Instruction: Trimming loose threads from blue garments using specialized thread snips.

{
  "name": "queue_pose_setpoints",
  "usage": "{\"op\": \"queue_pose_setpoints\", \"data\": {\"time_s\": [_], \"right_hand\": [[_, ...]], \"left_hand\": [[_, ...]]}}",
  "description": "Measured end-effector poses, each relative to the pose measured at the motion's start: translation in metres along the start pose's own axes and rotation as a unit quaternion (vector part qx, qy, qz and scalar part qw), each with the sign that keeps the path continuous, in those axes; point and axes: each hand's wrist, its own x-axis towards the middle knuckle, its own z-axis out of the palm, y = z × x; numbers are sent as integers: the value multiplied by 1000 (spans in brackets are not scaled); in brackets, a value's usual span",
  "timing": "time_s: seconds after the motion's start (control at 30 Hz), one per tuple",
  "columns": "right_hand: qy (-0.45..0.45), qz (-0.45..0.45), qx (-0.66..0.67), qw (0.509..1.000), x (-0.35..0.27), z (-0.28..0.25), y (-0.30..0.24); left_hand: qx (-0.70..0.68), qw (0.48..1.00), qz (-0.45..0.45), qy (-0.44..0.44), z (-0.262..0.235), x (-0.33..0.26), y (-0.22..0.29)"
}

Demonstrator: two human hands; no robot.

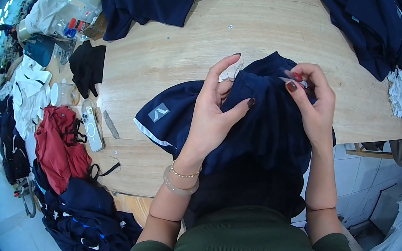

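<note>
Well left of the dark navy garment (pixel 263 124) lies a crumpled red garment (pixel 60 146); nearer to it on that side is a phone (pixel 91 126). The navy garment itself is bunched at the near edge of the bench (pixel 159 54), partly over the person's front, its white-edged, grey-patched panel spread leftward. At its upper left, the left hand (pixel 216 105) has thumb and index well apart, thumb against the cloth; whether its hidden fingers pinch fabric, I cannot tell. Loose threads (pixel 239 63) stand by that index finger. At the garment's upper right, the right hand (pixel 316 92) has fingertips clamped on a pale sliver (pixel 286 80), too blurred to identify. If it is a blade, a fold pushed under it could get nicked; a slack hold could let the overhanging cloth's weight drag the garment off.
</note>
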Motion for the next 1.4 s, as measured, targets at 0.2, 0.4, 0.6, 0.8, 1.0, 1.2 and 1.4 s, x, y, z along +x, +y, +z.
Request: {"op": "queue_pose_setpoints", "data": {"time_s": [0.2, 0.4, 0.6, 0.8, 1.0, 1.2, 1.4], "right_hand": [[-106, -71, 25, 992, -5, 18, -9], [-58, -75, 57, 994, -1, 31, -4], [111, 119, 178, 971, 13, 1, 25], [156, 28, -13, 987, 25, -21, 34], [-134, 6, 74, 988, 0, 18, -5], [-123, 53, 159, 978, 5, 32, 4], [-84, 149, 254, 952, 6, 26, 15]], "left_hand": [[-39, 997, -65, -17, -2, -2, 9], [1, 997, -69, -17, -1, 0, 16], [22, 998, -52, -13, -14, -1, 4], [19, 999, -44, -20, -18, 1, 6], [47, 998, -32, -24, -16, 2, 5], [84, 996, -17, -35, -16, 2, 4], [136, 989, -30, -42, -9, 5, 5]]}}
